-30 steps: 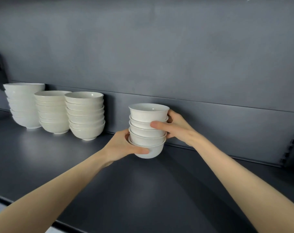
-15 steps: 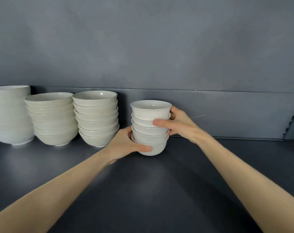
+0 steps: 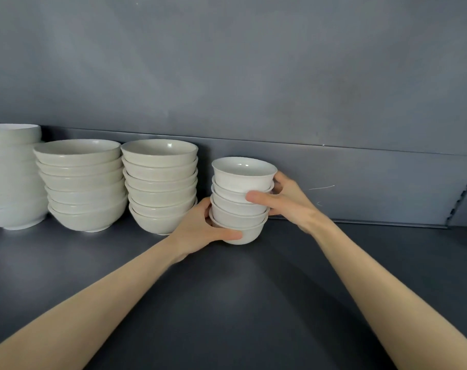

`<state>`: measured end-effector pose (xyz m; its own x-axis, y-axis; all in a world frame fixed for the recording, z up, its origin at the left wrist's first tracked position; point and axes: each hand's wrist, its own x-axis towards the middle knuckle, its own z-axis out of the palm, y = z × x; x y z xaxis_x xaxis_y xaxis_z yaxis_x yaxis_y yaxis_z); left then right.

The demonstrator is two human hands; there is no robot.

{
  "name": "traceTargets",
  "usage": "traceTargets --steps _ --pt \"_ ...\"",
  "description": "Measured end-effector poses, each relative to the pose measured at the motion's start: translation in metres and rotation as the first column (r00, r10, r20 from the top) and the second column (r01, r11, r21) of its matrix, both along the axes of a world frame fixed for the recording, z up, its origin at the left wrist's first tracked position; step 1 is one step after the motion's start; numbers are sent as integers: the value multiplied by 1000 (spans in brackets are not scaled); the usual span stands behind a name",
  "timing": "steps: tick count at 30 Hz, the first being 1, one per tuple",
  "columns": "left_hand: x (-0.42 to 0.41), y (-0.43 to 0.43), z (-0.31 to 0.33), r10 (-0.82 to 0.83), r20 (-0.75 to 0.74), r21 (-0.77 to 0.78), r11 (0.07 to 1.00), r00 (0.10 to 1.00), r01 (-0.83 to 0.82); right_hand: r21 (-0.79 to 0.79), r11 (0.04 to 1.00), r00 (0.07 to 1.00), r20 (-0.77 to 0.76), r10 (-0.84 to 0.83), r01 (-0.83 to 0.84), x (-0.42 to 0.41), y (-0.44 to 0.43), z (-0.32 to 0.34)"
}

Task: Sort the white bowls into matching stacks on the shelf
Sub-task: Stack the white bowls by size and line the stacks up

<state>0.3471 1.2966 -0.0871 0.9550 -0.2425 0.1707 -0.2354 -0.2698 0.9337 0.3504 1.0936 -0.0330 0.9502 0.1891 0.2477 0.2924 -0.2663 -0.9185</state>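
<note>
Four stacks: five small bowls (image 3: 239,209); at their nine o'clock, two medium stacks (image 3: 160,188) of about six each; one large stack (image 3: 10,182).

Both forearms bare, reaching fwd from bottom corners, converging; L hand (image 3: 200,232) cups base of small bowl stack (image 3: 239,213), thumb wrapped across front; R hand (image 3: 289,202) grips stack higher up from its right side, thumb on front, fingers curled behind.
</note>
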Motion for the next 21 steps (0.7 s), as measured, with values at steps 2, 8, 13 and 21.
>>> traceTargets --steps 2,8,13,21 --pt "-1 -2 -3 12 20 -26 1000 1000 -11 7 1000 1000 9 0 0 1 1 -1" --pt "-5 -3 -11 58 87 -107 993 995 -49 24 999 999 1 40 -40 2 1 -4" --pt "-7 0 -15 104 106 -148 985 989 -88 91 992 996 -18 87 -85 3 -4 -7" --pt "-6 1 -18 132 195 -92 989 972 -116 97 994 999 -2 54 -53 7 2 -10"
